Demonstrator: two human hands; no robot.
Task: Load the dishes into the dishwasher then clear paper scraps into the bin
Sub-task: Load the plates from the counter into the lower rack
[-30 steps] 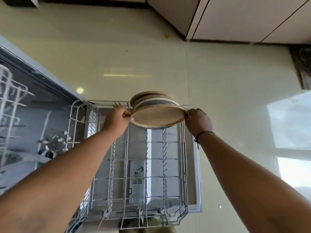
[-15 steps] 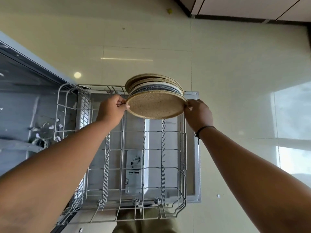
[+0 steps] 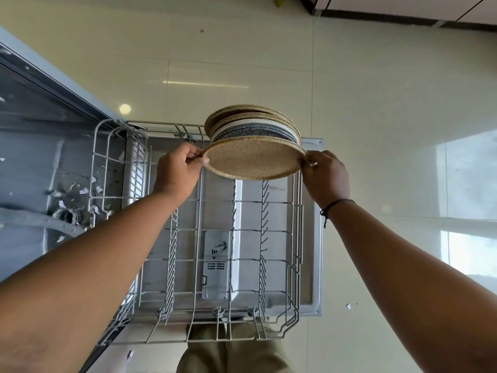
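Lowered slightly, stacked speckled tan stoneware plates, pinched by left hand and right hand above grey wire dishwasher rack; slot them singly between tines.

Glossy cream tiled floor, open dishwasher door lying over it at centre, wire rack resting on the door, small paper scrap on tiles at 4 o'clock, yellow speck at 12 o'clock

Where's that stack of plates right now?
In the head view, the stack of plates is held between the left hand and right hand, above the rack's far end.
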